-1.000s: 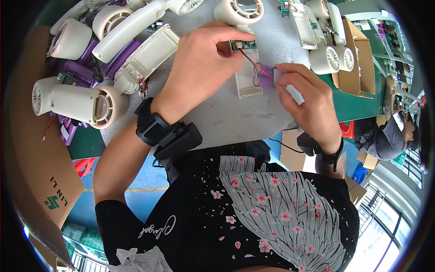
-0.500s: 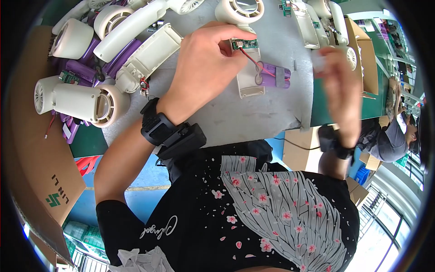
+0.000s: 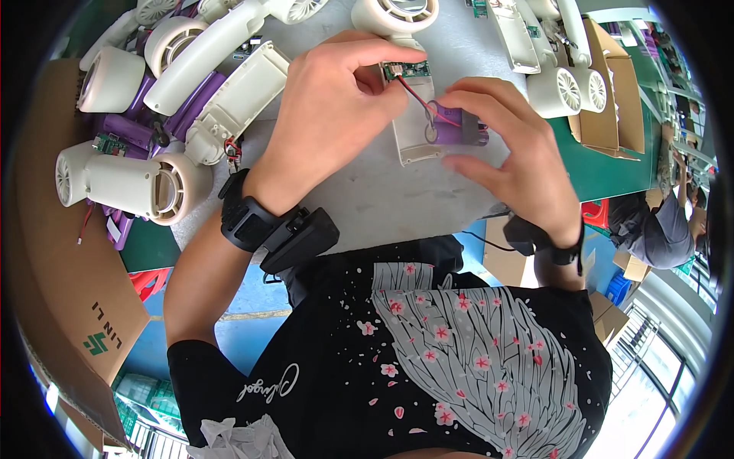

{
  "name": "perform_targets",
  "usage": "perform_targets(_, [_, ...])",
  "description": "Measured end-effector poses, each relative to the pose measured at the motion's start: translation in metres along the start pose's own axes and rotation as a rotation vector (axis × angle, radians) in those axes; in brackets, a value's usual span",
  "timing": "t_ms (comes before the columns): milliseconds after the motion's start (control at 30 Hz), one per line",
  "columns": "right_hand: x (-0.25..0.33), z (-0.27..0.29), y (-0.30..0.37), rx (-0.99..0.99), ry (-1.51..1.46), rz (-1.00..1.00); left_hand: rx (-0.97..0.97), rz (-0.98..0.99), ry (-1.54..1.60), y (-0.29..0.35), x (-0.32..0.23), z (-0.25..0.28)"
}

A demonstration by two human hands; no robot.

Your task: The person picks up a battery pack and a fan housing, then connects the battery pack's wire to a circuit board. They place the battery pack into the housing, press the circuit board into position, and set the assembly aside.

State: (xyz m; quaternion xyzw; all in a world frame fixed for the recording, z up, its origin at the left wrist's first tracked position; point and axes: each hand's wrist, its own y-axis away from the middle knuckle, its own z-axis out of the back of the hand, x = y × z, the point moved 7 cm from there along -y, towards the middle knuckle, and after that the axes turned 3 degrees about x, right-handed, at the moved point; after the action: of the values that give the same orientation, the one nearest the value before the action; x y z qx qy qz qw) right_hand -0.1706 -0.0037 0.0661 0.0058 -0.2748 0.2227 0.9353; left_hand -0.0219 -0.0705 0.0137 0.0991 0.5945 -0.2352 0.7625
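My left hand (image 3: 332, 115) is closed on the open handle shell of a cream handheld fan (image 3: 413, 138), its thumb and forefinger either side of a small green circuit board (image 3: 409, 70). Red and black wires (image 3: 413, 90) run from the board to a purple battery pack (image 3: 455, 126) with a dark grey band. The pack lies over the shell's right edge. Around it my right hand (image 3: 520, 141) is spread, fingers above and thumb below, with a gap between them. The fan's round head (image 3: 395, 14) points away from me.
Cream fan shells (image 3: 126, 172) and purple battery packs (image 3: 126, 130) pile up at the left beside a large cardboard box (image 3: 57, 229). Further fan parts (image 3: 554, 92) and an open cardboard box (image 3: 612, 115) stand at the right. A grey mat (image 3: 367, 199) covers the green table. Someone sits far right.
My right hand, blurred at the right before, has come left and is now around the battery pack. My left hand stays on the fan shell, shifted slightly left in the picture.
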Motion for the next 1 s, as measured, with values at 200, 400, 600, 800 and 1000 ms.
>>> perform_targets(200, [-0.011,-0.005,-0.002,0.048,-0.171,-0.016,-0.017,-0.054,-0.063,-0.002,-0.008,0.0])
perform_targets(400, [-0.03,-0.012,0.003,0.176,-0.585,-0.181,0.034,-0.012,-0.095,-0.001,-0.007,0.0])
perform_targets(600, [-0.05,-0.021,0.012,0.162,-1.112,-0.446,0.024,-0.082,-0.152,-0.002,-0.011,-0.001])
perform_targets(800, [-0.037,-0.021,0.013,0.192,-1.471,-0.562,-0.007,-0.122,-0.182,-0.003,-0.013,-0.002])
perform_targets(1000, [-0.034,-0.019,0.009,0.226,-1.45,-0.473,-0.032,-0.131,-0.202,-0.002,-0.015,-0.001])
